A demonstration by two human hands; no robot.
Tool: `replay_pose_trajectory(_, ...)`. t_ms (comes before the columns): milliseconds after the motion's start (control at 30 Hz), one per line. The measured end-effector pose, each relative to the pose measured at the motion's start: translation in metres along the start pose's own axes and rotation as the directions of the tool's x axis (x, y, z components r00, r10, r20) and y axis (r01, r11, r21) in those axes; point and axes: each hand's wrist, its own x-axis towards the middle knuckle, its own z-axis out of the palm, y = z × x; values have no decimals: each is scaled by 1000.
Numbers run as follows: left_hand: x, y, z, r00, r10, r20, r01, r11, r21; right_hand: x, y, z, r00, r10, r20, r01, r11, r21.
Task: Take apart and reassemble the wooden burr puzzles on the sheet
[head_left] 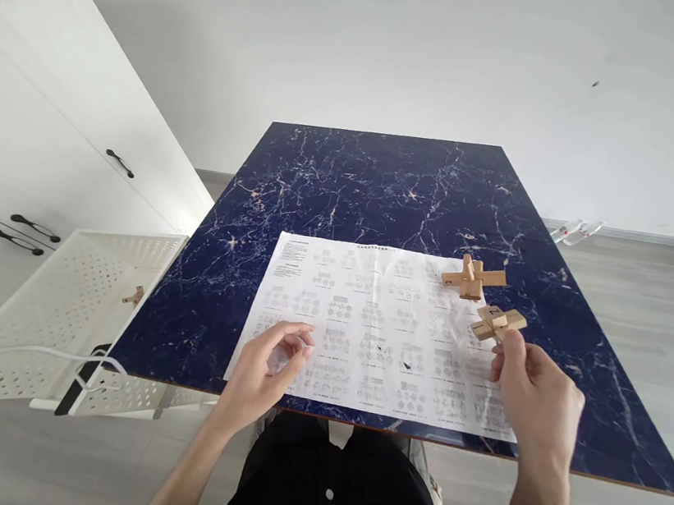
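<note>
Between the thumb and curled fingers of the right hand [538, 395], a pale wooden cross-shaped block of interlocking bars [494, 320] is clamped by its near end. Just beyond this grip, a second light-brown wooden cross [472, 280] is set at the far right corner of a white printed paper sheet [364, 331]. Left of the grip, the sheet is spread on a dark-blue, white-veined tabletop [376, 191]. Across the sheet from the grip, the left hand [268, 372] is held with fingers curled, thumb and fingertips slightly apart; whether paper is touched cannot be told.
</note>
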Motion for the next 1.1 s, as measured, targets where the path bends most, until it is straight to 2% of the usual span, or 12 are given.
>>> replay_pose_trajectory(100, 0, -1, 0, 1000, 4, 2, -4, 1000, 9, 2, 4, 0, 998, 2, 55, -1, 1000, -11)
replay_pose_trajectory(300, 0, 0, 1, 1000, -6, 8, 6, 1000, 20, -22, 0, 6, 996, -75, -49, 78, 994, 70)
replay_pose_trajectory(333, 0, 0, 1, 1000, -9, 8, 9, 1000, 22, -28, -3, 9, 995, -99, -25, 101, 987, 128)
replay_pose_trajectory(400, 0, 1, 1, 1000, -16, 11, 16, 999, 28, -41, -12, 17, 983, -156, 95, 123, 948, 293)
replay_pose_trajectory(500, 1, 2, 1, 1000, -8, 14, 8, 999, 31, -55, -25, 32, 928, -274, 254, 146, 892, 429)
replay_pose_trajectory(567, 1, 2, 1, 1000, 6, 7, -6, 999, 34, -60, -30, 39, 888, -330, 319, 165, 878, 449)
replay_pose_trajectory(633, 1, 2, 2, 1000, 12, -2, -12, 999, 39, -62, -32, 44, 864, -359, 352, 185, 878, 442)
replay_pose_trajectory(800, 1, 1, 3, 1000, 0, -11, 0, 999, 53, -59, -27, 44, 840, -368, 400, 161, 871, 463)
replay_pose_trajectory(1100, 1, -1, 3, 1000, 6, -8, -6, 998, 64, -59, -24, 45, 833, -374, 408, 176, 878, 446)
